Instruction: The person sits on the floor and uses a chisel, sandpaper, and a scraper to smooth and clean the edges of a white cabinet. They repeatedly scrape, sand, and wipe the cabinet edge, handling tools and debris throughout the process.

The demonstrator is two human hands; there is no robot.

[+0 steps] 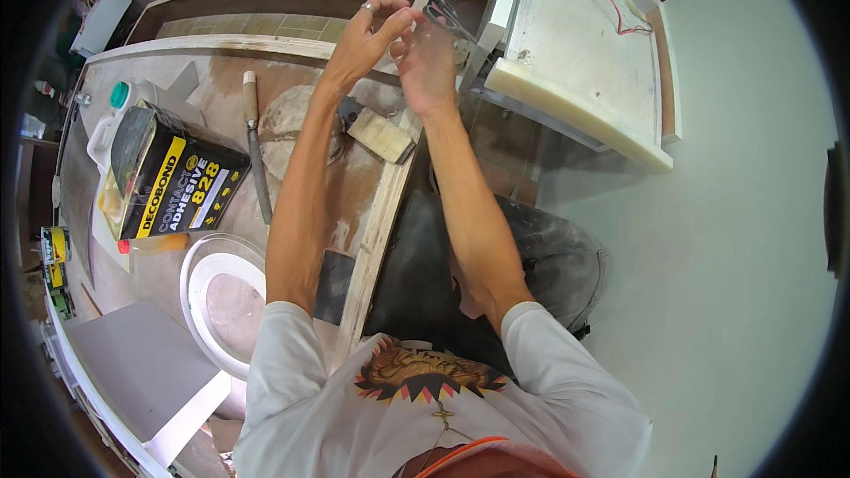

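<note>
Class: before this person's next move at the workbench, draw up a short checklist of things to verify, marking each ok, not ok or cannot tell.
1. Both hands in view: left hand and right hand raised together at the far end of the bench: ok.
2. What the grip holds: a small dark item at the fingertips; kind: cannot tell.
3. Adhesive can upright: not ok, tilted.
4. Chisel lying flat, apart from the hands: ok.
5. White ring on the bench, untouched: ok.

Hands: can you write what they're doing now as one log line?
left hand: raised, ring on finger | right hand: touching left, fingers at dark object | below: workbench, black adhesive can, chisel
</note>
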